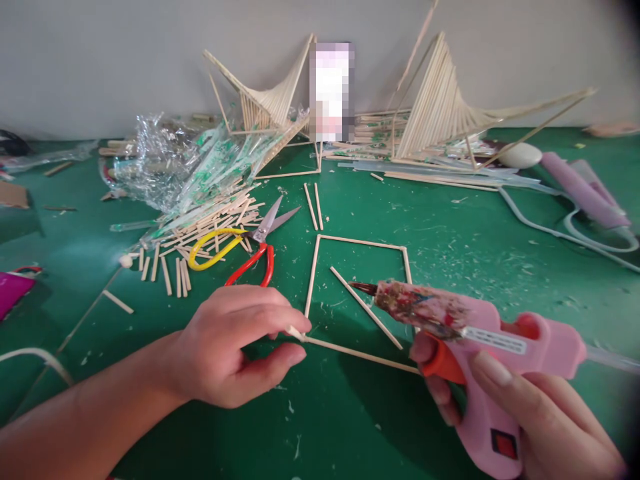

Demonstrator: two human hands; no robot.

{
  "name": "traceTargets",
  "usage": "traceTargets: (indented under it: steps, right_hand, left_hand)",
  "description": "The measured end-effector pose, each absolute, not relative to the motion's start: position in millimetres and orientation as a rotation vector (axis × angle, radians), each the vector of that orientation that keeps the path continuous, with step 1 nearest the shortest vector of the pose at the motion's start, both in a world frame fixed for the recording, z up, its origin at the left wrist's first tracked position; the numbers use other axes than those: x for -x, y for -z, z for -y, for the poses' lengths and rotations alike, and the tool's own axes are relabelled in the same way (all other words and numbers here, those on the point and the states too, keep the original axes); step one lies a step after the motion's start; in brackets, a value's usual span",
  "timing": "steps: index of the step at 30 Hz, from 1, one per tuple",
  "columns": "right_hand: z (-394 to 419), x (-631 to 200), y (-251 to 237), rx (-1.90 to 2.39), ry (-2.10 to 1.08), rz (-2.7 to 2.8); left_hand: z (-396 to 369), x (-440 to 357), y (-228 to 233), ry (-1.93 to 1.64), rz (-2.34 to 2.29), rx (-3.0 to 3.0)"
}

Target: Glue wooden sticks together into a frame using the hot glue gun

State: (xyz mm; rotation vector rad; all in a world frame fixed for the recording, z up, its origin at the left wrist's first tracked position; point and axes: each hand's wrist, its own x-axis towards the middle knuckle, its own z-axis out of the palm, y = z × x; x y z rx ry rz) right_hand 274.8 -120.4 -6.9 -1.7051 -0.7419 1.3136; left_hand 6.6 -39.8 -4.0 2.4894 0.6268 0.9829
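My right hand (530,407) grips a pink hot glue gun (480,320) with a stained nozzle pointing left and a clear glue stick in its back. A square frame of thin wooden sticks (360,355) lies flat on the green table. At its near left corner, my left hand (245,347) holds a short wooden stick (296,333) by the fingers, with the thumb a little apart. Inside the square, under the nozzle, a loose wooden stick (367,309) lies slanted. The far right side of the frame is partly hidden by the glue gun.
Open scissors (260,233) with yellow and red handles lie beyond my left hand, beside cut sticks (180,277) and crumpled plastic wrap (155,167). Two stick models (273,100) stand at the back around a blurred phone (330,93). A lilac tool (585,190) with a cord lies right.
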Motion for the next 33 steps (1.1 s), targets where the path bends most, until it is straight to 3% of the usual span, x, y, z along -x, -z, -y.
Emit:
traceTargets:
  steps: [33]
  right_hand:
    - [119.3, -267.1, 0.1, 1.718, -1.34, 0.702]
  left_hand:
    - [37.8, -11.7, -0.2, -0.812, -0.581, -2.523]
